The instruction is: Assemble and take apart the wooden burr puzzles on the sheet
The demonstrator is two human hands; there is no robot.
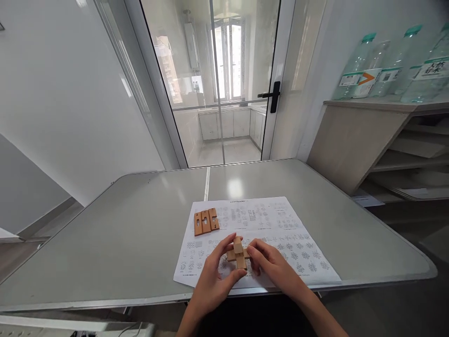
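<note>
A small wooden interlocking puzzle (239, 252) of crossed light-coloured bars is held just above the printed sheet near the table's front edge. My left hand (219, 274) grips it from the left, with the thumb at its lower end and the fingers toward its top. My right hand (268, 262) pinches the bar that sticks out on the right side. Beyond my left hand, three flat brown wooden pieces (206, 222) with slots and printed numbers lie side by side on the sheet. The puzzle's underside is hidden.
The paper sheet (252, 224) with printed diagrams lies on the grey table (122, 243). Behind the table's far edge stands a glass door with a black handle (275, 97). On the right, a wooden shelf unit (354, 140) carries several clear plastic bottles (393, 70).
</note>
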